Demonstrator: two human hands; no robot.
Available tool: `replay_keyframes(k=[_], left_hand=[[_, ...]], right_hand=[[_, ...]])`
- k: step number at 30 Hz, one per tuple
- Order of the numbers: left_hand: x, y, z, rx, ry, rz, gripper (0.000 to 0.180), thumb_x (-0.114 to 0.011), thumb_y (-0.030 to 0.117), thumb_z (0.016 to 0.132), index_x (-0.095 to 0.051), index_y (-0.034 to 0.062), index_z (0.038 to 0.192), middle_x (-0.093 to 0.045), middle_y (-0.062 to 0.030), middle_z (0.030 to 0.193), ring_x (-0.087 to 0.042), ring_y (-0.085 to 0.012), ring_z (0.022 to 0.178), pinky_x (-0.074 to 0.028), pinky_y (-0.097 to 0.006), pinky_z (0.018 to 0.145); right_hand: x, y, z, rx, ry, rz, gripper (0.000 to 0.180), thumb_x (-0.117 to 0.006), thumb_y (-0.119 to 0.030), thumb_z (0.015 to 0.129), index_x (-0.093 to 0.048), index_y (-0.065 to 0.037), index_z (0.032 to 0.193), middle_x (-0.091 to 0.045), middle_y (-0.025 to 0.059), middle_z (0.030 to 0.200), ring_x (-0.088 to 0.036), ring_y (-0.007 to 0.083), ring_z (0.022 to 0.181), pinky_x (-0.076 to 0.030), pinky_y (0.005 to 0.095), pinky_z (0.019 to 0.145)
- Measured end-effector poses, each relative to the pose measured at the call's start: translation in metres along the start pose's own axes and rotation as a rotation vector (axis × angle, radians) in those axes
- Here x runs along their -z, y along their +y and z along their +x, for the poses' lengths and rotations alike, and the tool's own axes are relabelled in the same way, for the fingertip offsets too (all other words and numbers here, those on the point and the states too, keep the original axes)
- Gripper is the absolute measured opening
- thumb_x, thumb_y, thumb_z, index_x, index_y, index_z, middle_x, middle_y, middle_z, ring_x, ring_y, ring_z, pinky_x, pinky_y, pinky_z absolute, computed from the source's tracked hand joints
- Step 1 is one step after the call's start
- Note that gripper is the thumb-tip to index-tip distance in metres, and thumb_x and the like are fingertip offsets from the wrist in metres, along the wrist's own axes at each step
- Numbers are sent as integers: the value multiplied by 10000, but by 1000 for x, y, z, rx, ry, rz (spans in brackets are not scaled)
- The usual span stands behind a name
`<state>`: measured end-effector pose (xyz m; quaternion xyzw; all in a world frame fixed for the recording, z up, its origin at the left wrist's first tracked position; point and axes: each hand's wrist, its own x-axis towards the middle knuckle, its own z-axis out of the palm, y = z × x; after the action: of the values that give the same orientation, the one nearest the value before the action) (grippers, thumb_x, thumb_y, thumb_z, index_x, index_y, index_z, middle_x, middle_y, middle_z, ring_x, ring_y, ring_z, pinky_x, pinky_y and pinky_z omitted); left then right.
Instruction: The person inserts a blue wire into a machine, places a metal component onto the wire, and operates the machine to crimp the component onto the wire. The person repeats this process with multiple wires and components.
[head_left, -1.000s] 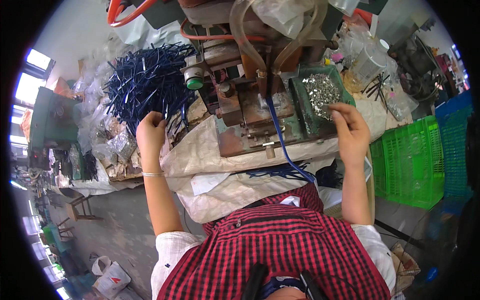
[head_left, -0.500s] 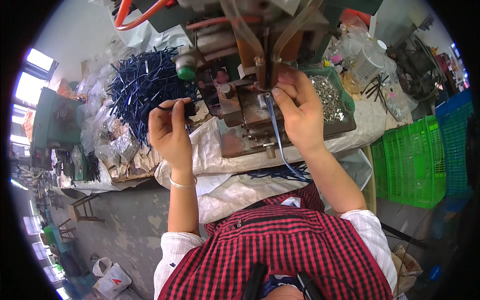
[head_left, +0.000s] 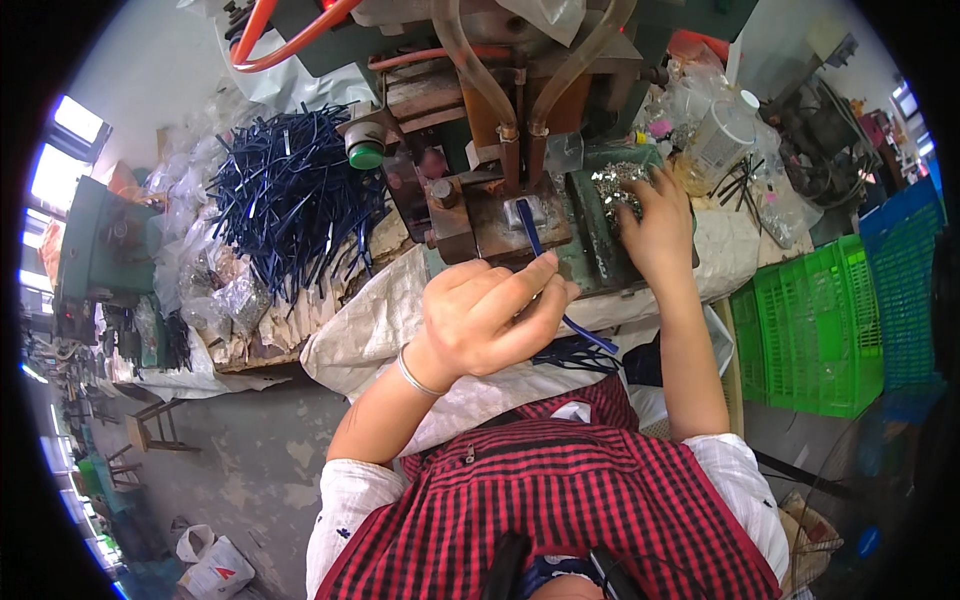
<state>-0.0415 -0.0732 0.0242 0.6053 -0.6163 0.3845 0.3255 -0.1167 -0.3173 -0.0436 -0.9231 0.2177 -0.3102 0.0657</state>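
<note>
"Left grip (head_left: 485, 315) is apparently pinching the blue strap (head_left: 532, 232), whose far end is lying on the machine block (head_left: 483, 222). Right grip (head_left: 657, 225) is reaching into the green tray (head_left: 622, 154); I can't tell whether it's holding anything."

"Which step are we seeing?"

"Probably steadying the strap while picking a piece. The next move is likely calling for a clean pick without shifting the strap."

"And the containers?"

"The tray is holding small silvery pieces (head_left: 612, 180); farther right, a clear tub (head_left: 725, 135) is standing, its contents unclear."
</note>
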Motion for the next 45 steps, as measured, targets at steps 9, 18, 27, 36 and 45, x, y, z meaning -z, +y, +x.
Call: replay_keyframes(k=[9,18,27,36,45], left_hand=[[6,4,-1,55,-69,-34,316,-890,75,717,-705,106,972,-757,-52,1017,-578,-101,549,-421,-246,470],[85,-20,-81,383,-33,313,174,-706,-51,886,-757,0,1044,-775,-118,1083,-704,-146,750,-544,-256,633],[81,-111,-95,815,-317,516,72,-746,101,881,-757,49,929,-666,-101,874,-663,-268,805,-528,-361,731],[32,-147,-167,845,-362,552,72,-746,125,833,-728,101,898,-651,-88,917,-666,-324,862,-533,-421,725],[31,-100,-120,1198,280,-94,101,-722,60,976,-666,-5,1030,-667,-6,765,-578,-35,692,-465,-205,643]], right_hand=[[-28,-3,21,108,76,90,137,-751,-147,819,-749,-89,943,-705,118,1061,-653,335,1064,-527,449,893],[-15,9,-3,87,105,98,130,-724,-114,839,-694,-82,962,-697,126,928,-674,345,903,-513,484,731],[-4,-3,4,-167,50,491,157,-676,-123,943,-741,-51,1066,-745,167,950,-720,345,856,-546,388,772],[28,10,-38,-375,34,718,170,-704,-31,947,-759,-4,1105,-767,59,1051,-680,118,982,-510,258,900],[26,-103,9,-183,22,1165,284,-726,-13,885,-686,18,1164,-738,89,1024,-683,150,951,-524,286,885]])
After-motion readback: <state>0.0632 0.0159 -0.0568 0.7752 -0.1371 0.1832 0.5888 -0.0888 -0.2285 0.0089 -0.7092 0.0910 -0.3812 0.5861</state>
